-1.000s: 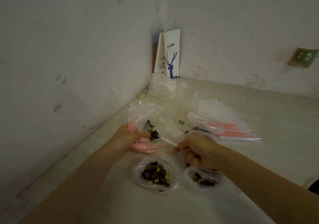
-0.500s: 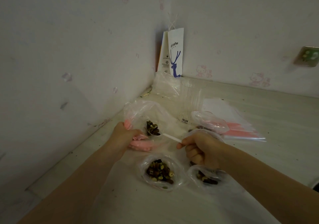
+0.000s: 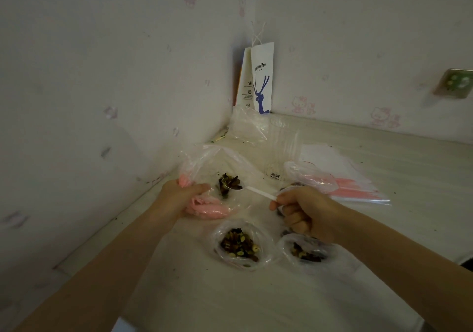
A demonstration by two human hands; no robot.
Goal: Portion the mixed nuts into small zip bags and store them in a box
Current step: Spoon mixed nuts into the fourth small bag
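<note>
Pale worktop [image 3: 399, 162], wallpapered corner. Near, 6 o'clock: filled bag [image 3: 239, 244] beside second filled bag [image 3: 307, 253], both open. Beyond, right grip [image 3: 304, 214] pinches white spoon [image 3: 258, 192], its bowl loaded with mixed nuts [image 3: 231, 183] inside the zip bag [image 3: 204, 162] that left grip [image 3: 179, 196] clutches by its pink seal, 11 o'clock. Step: filling. Next, probably: tip spoon, keep mouth wide. Empty zip bags [image 3: 350, 178] at 2 o'clock; paper coffee bag [image 3: 261, 80] far, 12.

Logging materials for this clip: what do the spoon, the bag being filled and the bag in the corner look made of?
Spoon: white, smooth, probably thin rigid plastic. Bag being filled: thin clear plastic film, glossy and crumpled, with a pink zip strip. Corner bag: matte white paper, judging by its flat folded panels and print.
</note>
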